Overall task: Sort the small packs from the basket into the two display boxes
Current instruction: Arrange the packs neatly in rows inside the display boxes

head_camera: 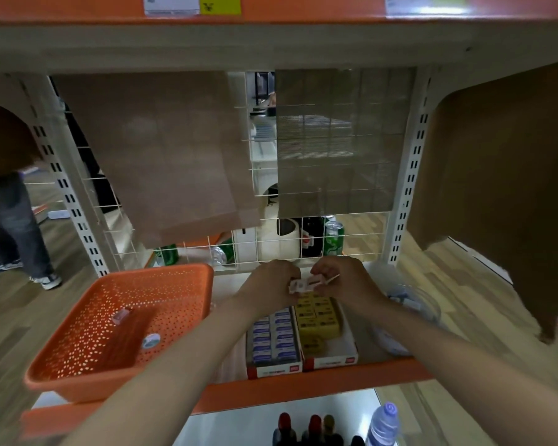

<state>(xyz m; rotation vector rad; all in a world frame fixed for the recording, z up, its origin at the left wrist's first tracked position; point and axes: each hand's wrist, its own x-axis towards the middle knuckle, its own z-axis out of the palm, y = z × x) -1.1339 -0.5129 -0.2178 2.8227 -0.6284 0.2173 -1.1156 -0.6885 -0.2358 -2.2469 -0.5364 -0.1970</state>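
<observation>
Spanning the lower half of the frame, a shelf (303, 391) with an orange front edge is seen from above. Its back is closed by a white wire grid (261, 175), over which two brown sheets (161, 149) are hung. An orange basket (161, 270) is set on the shelf at lower left, tilted, with its near corner past the shelf edge.

Two display boxes are placed side by side, touching, at lower centre, just right of the basket. The left box (274, 370) is filled with blue-and-white packs (274, 336). The right box (331, 362) is partly filled with yellow packs (316, 317).

Both hands are held together at centre frame, above the far end of the boxes. The left hand (271, 281) and the right hand (345, 281) are each curled, with fingertips pinching a small white pack (303, 283) between them. Whether one pack or two is held cannot be told.

In the basket one small pinkish pack (121, 315) is left near the middle, and a round label (151, 341) is noted nearer the front.

Green cans (333, 239) are visible behind the grid. A water bottle (384, 424) and dark bottles (306, 429) are recorded at the bottom edge, below the shelf. A person's legs (16, 226) are seen at far left.
</observation>
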